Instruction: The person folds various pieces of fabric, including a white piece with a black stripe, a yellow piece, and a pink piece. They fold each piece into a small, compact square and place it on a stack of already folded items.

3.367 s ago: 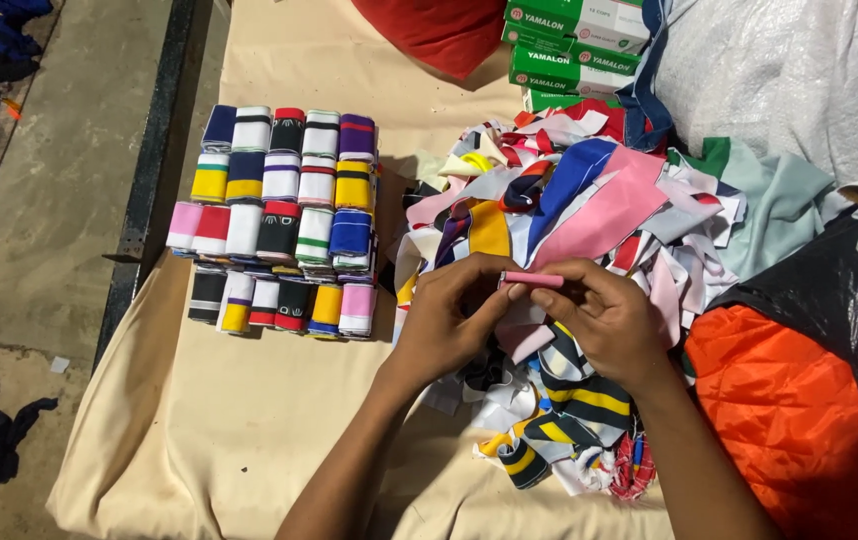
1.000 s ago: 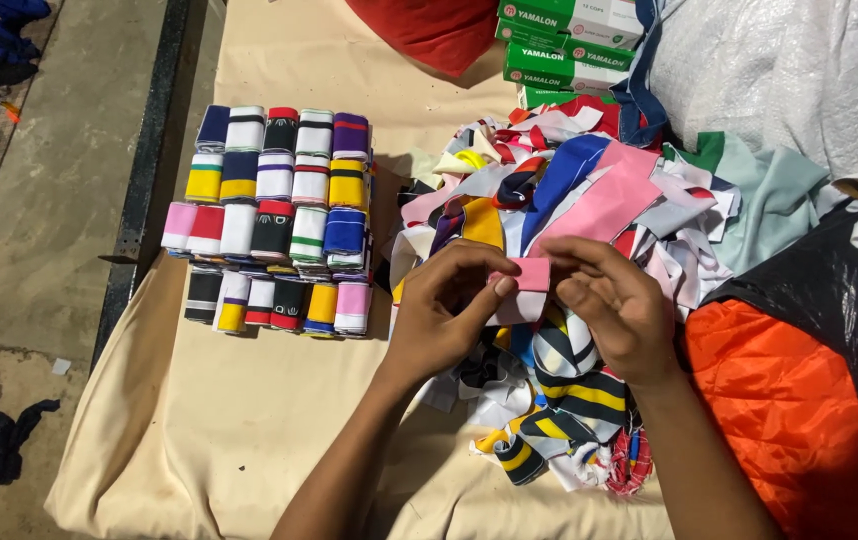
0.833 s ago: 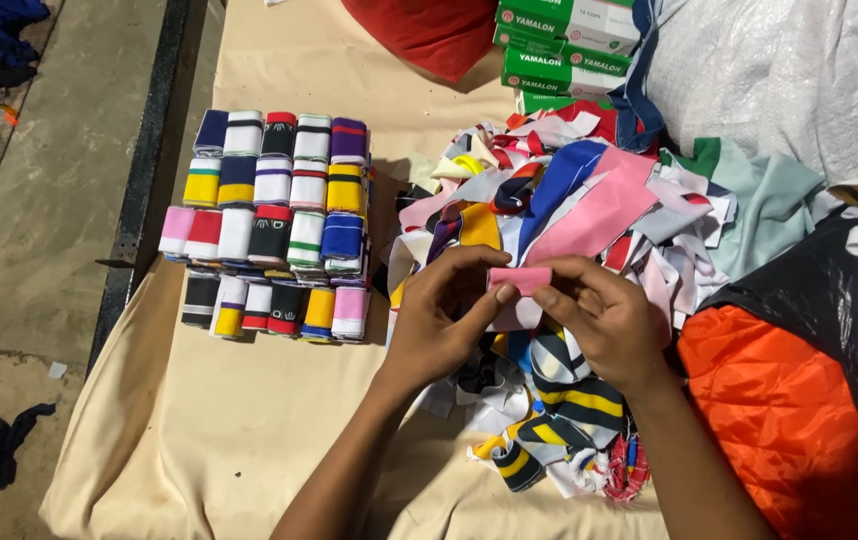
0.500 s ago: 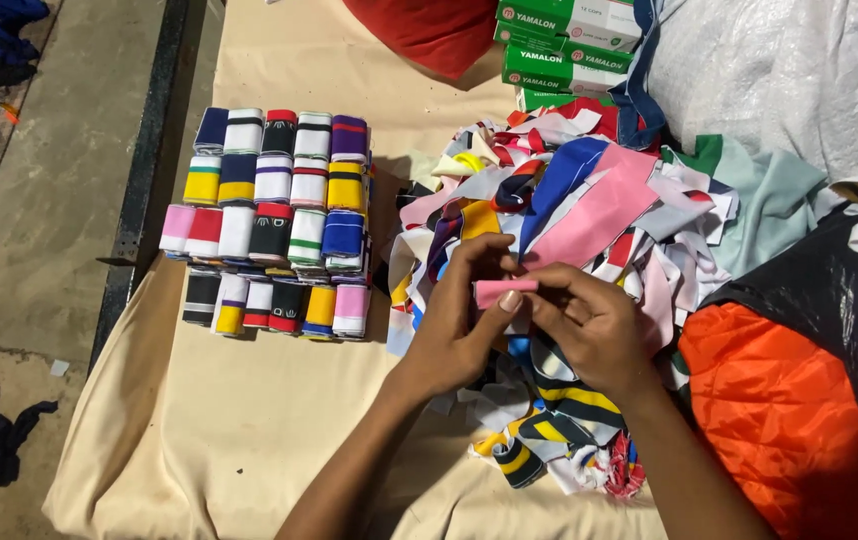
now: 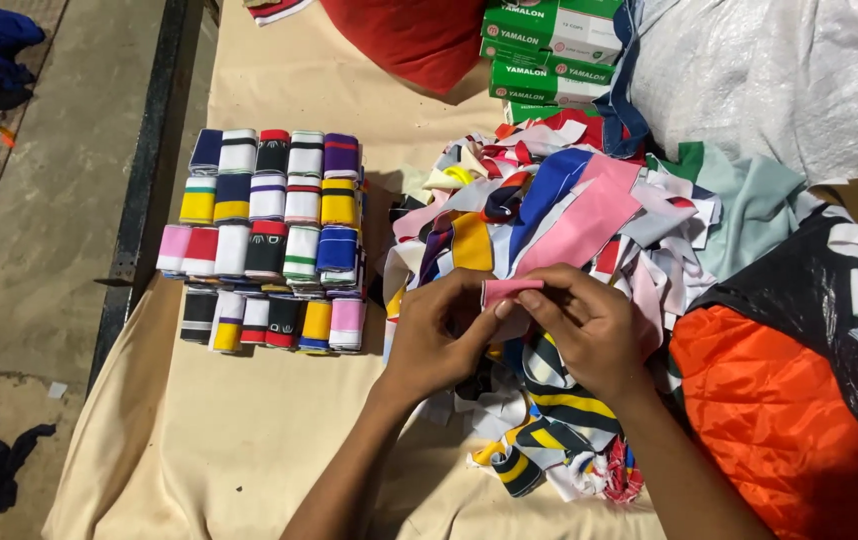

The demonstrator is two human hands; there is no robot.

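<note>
We see both forearms rising from the lower edge of the view and meeting over a loose heap of coloured fabric strips [image 5: 559,230] on the tan cloth-covered table [image 5: 249,450]. The left hand [image 5: 439,335] is curled, knuckles up, its fingers bent inward and its thumb pressing against the near end of a small pink strip [image 5: 511,290]. The right hand [image 5: 589,330] mirrors it from the other side, fingertips closed tight on the strip's far end, so both grips are pinched nearly shut with only the pink cloth between them. The strip sits just above the heap, between the two hands, with its long axis running roughly left to right and tipped slightly upward toward the right. To the left, well apart from the hands, stands a tidy block of folded striped bands [image 5: 269,240] laid in rows. An orange bag [image 5: 789,420] lies just beside the right forearm.
</note>
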